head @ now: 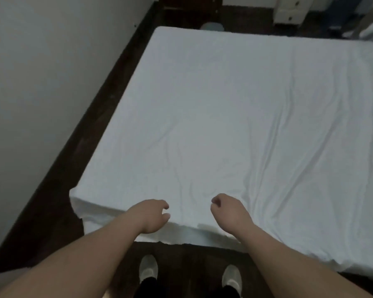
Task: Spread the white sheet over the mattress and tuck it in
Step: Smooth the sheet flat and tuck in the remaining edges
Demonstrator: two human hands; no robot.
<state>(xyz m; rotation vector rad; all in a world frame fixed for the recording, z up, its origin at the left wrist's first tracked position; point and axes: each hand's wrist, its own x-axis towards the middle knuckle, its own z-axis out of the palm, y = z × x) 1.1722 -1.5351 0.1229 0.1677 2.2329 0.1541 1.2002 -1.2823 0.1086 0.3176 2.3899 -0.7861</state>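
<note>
Mattress (84, 206) beneath white sheet (224, 108)

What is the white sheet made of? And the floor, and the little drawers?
White sheet: soft matte cloth, probably cotton; it creases. Floor: dark, probably wood; too dim for grain. Drawers: cream-painted, likely wood, with small round knobs.

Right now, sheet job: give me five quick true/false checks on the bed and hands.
1. The white sheet covers the top of the mattress. True.
2. The sheet lies perfectly smooth. False: creases run across it, mostly on the right.
3. Both hands are at the near edge of the bed. True: left hand, right hand.
4. The left hand holds a pillow. False: no pillow shows.
5. The person stands barefoot. False: light shoes show on the dark floor.
</note>
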